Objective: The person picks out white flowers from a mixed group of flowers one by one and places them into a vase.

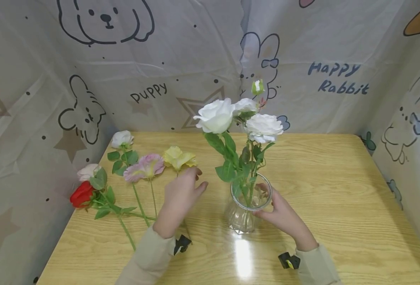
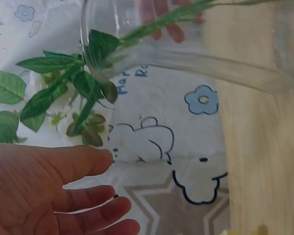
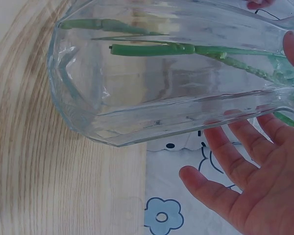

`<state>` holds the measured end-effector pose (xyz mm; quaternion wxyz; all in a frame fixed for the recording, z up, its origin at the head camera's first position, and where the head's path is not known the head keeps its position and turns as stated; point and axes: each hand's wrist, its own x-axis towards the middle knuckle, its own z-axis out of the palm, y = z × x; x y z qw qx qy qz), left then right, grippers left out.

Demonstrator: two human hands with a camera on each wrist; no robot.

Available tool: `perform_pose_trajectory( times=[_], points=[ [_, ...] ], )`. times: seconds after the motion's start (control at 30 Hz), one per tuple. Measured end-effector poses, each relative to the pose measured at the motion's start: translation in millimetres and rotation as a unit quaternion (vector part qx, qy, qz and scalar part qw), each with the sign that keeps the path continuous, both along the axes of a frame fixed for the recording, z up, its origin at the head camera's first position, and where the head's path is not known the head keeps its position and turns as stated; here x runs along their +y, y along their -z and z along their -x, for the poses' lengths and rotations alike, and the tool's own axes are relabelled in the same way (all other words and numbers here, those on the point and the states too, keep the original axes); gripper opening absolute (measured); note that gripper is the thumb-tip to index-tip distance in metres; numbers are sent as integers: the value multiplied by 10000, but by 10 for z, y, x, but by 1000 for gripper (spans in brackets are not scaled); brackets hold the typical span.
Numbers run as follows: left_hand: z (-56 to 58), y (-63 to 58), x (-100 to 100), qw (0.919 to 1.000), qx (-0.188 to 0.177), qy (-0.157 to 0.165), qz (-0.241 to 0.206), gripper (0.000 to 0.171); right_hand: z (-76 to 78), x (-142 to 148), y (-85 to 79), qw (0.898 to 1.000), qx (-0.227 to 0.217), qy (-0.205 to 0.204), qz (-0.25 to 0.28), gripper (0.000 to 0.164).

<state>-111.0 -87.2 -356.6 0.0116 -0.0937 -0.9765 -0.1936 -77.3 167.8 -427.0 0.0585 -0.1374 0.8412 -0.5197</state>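
Observation:
My right hand (image 1: 284, 215) holds a clear glass vase (image 1: 241, 223) around its neck, thumb on the near side. In the right wrist view, fingers (image 3: 240, 147) lie along the glass, and green stems (image 3: 152, 50) show inside. White flowers (image 1: 215, 116) with green leaves and a pale bud (image 1: 257, 87) rise out of the vase. To the left of the vase, my left hand (image 1: 181, 200) hovers close by a yellow flower (image 1: 177, 158), overlapping its stem. In the left wrist view, this hand (image 2: 63, 191) has loosely extended fingers with nothing between them.
On the table's left lie a pink-purple flower (image 1: 145, 167), a red rose (image 1: 82, 194), a pale pink rose (image 1: 88, 172) and a white rose (image 1: 122, 139). A printed curtain (image 1: 202, 55) surrounds the wooden table (image 1: 338, 198) at the back and sides.

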Motion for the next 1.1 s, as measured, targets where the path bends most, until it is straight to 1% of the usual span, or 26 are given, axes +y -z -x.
perform_pose_trajectory(
  times=[0.23,0.33,0.47,0.53,0.77,0.83,0.9,0.93,1.0,1.1],
  points=[
    [-13,122,-190,9998,-21,-155,147,36,3,6,23,10000,-33,35,-54,68],
    [-21,183,-281,9994,-187,-227,177,38,5,13,48,9999,-27,59,-117,68],
    [-16,255,-413,9977,-494,-451,144,40,3,17,57,9999,2,75,-141,68],
    [-13,282,-485,9967,-585,-557,103,40,3,15,53,9999,23,72,-129,67],
    [-9,375,-740,9932,-757,-881,-99,39,-1,14,46,9999,3,75,-120,67],
    [-6,408,-806,9922,-781,-975,-48,39,-2,15,43,9999,-20,90,-134,67],
    [0,443,-869,9902,-878,-1089,-30,39,-5,14,41,9998,-25,96,-144,67],
    [2,460,-898,9893,-921,-1130,-14,40,-7,12,35,9999,-26,95,-137,67],
    [8,499,-956,9882,-960,-1186,98,40,-31,-22,-64,9999,-47,97,-123,66],
    [16,550,-1035,9862,-1043,-1268,191,41,-35,-32,-78,9999,-66,85,-119,66]
  ],
)
